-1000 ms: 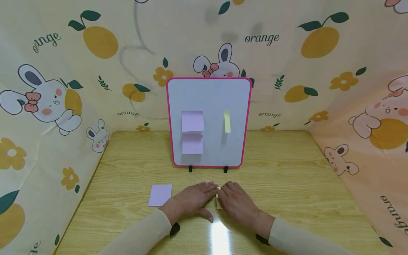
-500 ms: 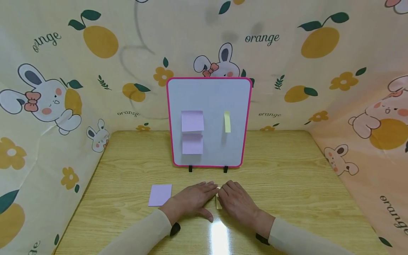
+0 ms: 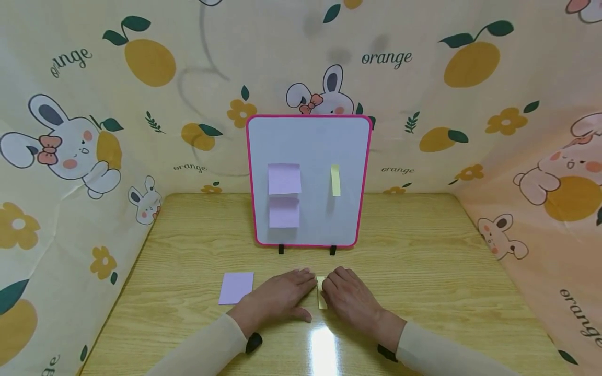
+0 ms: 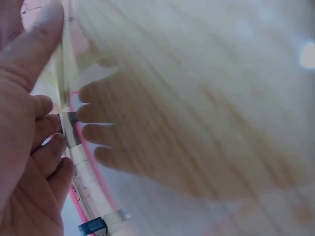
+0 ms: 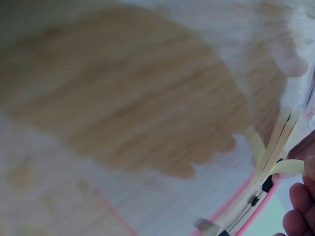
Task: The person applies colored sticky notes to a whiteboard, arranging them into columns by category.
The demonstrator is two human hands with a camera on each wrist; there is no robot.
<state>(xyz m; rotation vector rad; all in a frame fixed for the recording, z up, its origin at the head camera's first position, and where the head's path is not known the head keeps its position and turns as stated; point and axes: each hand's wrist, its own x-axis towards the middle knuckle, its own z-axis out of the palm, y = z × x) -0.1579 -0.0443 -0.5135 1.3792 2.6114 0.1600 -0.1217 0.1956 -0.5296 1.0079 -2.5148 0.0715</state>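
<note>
A narrow yellow sticky note pad (image 3: 321, 293) lies on the table between my two hands. My right hand (image 3: 351, 296), at the pad's right side, pinches the end of its top yellow sticky note (image 5: 290, 165); the right wrist view shows this strip bending up off the pad (image 5: 277, 147). My left hand (image 3: 282, 296) lies with straight fingers just left of the pad, fingertips close to its edge. By my left wrist lies a purple sticky note pad (image 3: 236, 288), partly covered in the head view.
Behind my hands a pink-framed whiteboard (image 3: 310, 140) stands on black feet (image 3: 281, 249). On its left are two purple sticky notes (image 3: 284, 179), one above the other; a narrow yellow note (image 3: 335, 180) hangs on its right. A patterned cloth (image 3: 395, 104) surrounds the table.
My left hand has shifted slightly left, leaving more of the yellow pad in sight. My right hand has stayed almost in place.
</note>
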